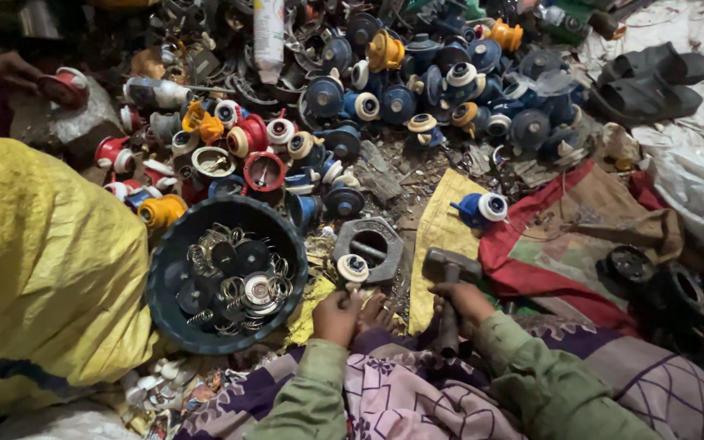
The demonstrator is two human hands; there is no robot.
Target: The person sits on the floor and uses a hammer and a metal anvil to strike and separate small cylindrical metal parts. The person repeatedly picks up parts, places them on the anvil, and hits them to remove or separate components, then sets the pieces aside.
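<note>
I sit on a littered dirt floor [417, 175]. At my twelve o'clock a heap of blue, red and yellow plastic caps [417, 90] covers it. A grey hexagonal metal block [371, 244] lies just ahead of me, with a round black basin [165, 277] of metal rings at my ten, a yellow sack [42, 261] at nine, a red-edged cloth [564, 236] at two, and black sandals [649, 81] farther off at one.

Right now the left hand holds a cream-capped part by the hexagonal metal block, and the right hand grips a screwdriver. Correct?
Not quite. In the head view the right hand grips a hammer, not a screwdriver. The left hand does hold the cream-capped part by the hexagonal metal block.
</note>
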